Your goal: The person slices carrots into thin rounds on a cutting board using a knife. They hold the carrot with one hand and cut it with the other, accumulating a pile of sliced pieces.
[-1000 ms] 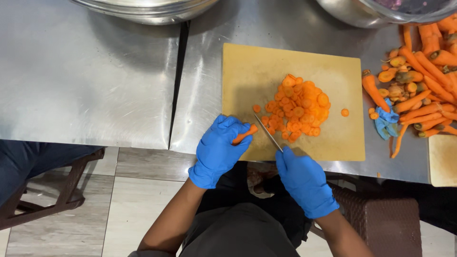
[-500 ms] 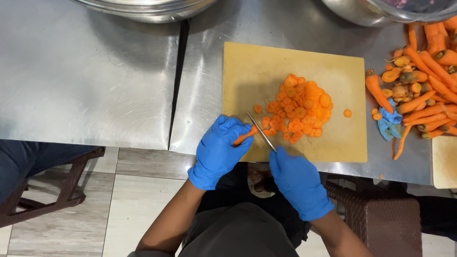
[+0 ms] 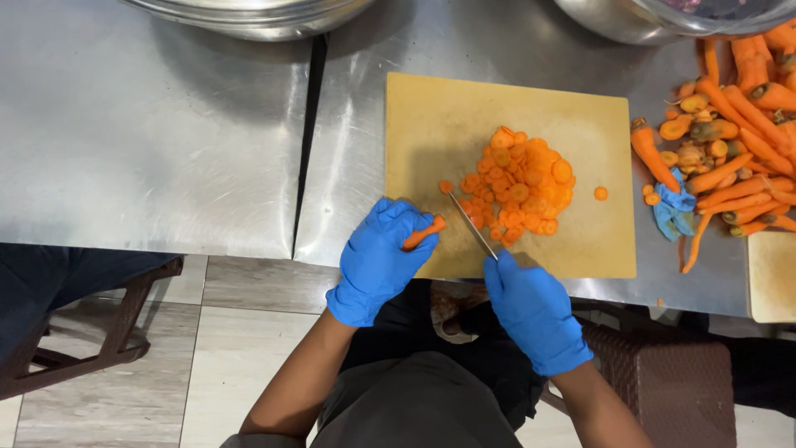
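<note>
Item: carrot stub (image 3: 424, 231), at the cutting board's (image 3: 431, 108) near-left edge. My left hand (image 3: 377, 257) has its grip pinched around it; I judge it stiff, slick, light, best held well back from the cut end. My right hand (image 3: 535, 311) is closed on the knife (image 3: 471, 226). Sliced rounds (image 3: 522, 182) sit mid-board. Steel bowls (image 3: 249, 12) beyond the board on the desk: contents hidden.
</note>
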